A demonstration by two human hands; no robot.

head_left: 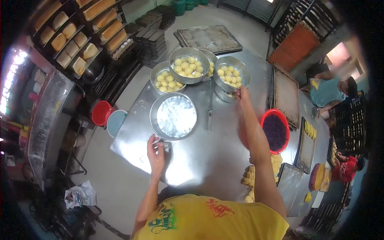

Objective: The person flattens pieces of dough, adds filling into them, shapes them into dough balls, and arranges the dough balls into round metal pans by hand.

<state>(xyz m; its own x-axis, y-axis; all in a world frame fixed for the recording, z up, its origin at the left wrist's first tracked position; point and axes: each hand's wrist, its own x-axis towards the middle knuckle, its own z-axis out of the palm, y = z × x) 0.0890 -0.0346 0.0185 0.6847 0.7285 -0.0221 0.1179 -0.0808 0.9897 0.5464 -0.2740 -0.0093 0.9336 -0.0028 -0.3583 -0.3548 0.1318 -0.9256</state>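
An empty round metal pan (176, 116) rests on the steel table in front of me. My left hand (156, 155) is just below its near rim, fingers apart and holding nothing that I can see. My right hand (242, 96) grips the near rim of a round pan (245, 72) of yellow dough balls (229, 75), which sits on another pan (224, 96). To its left, a pan of dough balls (188, 53) overlaps further filled pans, one at the left (154, 78) and one behind. A thin scraper-like tool (210, 119) lies between the empty pan and my right arm.
A red basin (287, 142) of dark purple filling stands right of my right arm, near yellow dough pieces (249, 176). Trays (288, 94) line the table's right side, where two people work. Left of the table are a red bucket (101, 113) and a pale bucket (116, 122).
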